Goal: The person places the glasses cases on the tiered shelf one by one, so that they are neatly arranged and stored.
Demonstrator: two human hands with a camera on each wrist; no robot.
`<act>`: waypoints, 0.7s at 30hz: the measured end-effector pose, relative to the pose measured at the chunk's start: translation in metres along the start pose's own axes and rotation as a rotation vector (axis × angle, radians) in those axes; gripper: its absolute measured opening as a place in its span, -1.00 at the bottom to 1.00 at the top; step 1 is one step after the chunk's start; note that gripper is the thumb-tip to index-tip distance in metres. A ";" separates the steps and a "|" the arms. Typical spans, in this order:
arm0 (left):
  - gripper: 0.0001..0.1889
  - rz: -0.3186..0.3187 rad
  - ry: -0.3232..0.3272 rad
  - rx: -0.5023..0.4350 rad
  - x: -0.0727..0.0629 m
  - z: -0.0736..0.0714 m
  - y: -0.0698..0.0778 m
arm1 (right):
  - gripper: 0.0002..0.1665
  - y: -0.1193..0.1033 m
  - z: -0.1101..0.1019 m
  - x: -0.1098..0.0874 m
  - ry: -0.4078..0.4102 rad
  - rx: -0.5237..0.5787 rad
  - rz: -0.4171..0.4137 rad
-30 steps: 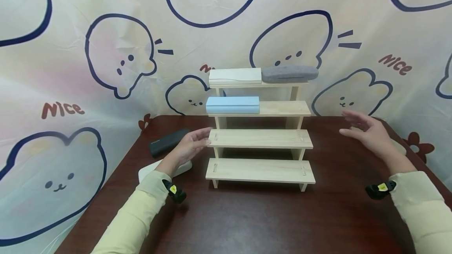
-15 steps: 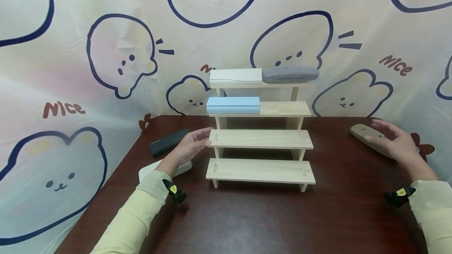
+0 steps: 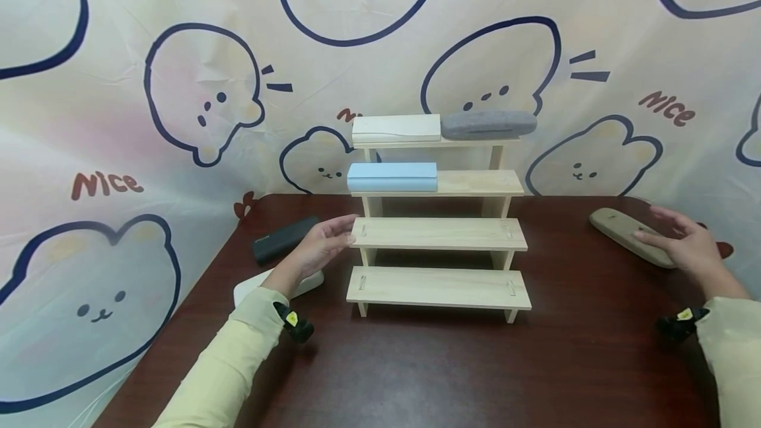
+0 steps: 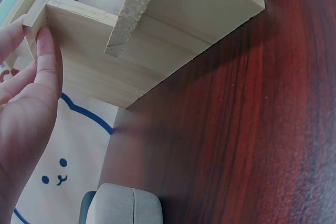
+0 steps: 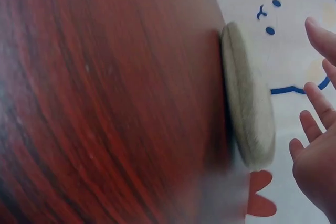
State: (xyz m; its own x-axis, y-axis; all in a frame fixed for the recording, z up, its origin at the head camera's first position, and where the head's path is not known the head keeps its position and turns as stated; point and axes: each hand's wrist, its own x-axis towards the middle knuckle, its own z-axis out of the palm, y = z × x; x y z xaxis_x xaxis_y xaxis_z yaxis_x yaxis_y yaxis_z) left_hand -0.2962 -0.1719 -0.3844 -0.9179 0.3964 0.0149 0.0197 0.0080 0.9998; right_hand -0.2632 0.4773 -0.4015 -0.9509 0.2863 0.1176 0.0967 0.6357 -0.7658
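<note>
My left hand (image 3: 324,243) pinches the left end of a tiered wooden display shelf (image 3: 440,234) at its second step from the bottom. In the left wrist view, the thumb and fingers of the left hand (image 4: 26,108) lie on either side of the board's end (image 4: 39,11). My right hand (image 3: 692,253) hovers beside and partly over the near end of a beige felt glasses case (image 3: 624,230), with its fingers spread and holding nothing. The right wrist view shows the felt case (image 5: 247,98) on the table, apart from the right hand (image 5: 323,156).
A white glasses case (image 3: 396,129) and a grey felt one (image 3: 489,124) sit on the top step. One step lower is a light blue case (image 3: 392,178). Left of the shelf, a dark case (image 3: 282,241) and a white case (image 3: 309,285) lie on the table (image 3: 428,368).
My right hand has moved right and nearer to me, uncovering the beige felt case. The left hand stays on the shelf.
</note>
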 end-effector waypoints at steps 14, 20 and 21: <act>-0.38 -0.015 0.015 -0.016 0.000 0.001 0.002 | 0.14 0.021 -0.008 0.010 -0.114 -0.021 0.034; -0.37 -0.018 0.008 -0.017 0.000 0.001 0.001 | 0.15 0.028 -0.007 0.008 -0.131 0.019 0.073; -0.37 -0.018 0.008 -0.016 0.000 0.001 0.002 | 0.15 0.029 -0.006 0.009 -0.124 0.028 0.080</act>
State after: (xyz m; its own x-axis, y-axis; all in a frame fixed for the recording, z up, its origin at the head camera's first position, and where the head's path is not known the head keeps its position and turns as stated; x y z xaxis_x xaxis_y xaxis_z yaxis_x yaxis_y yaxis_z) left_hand -0.2961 -0.1712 -0.3828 -0.9211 0.3894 -0.0034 -0.0036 0.0003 1.0000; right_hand -0.2666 0.5028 -0.4187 -0.9697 0.2433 -0.0222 0.1671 0.5940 -0.7869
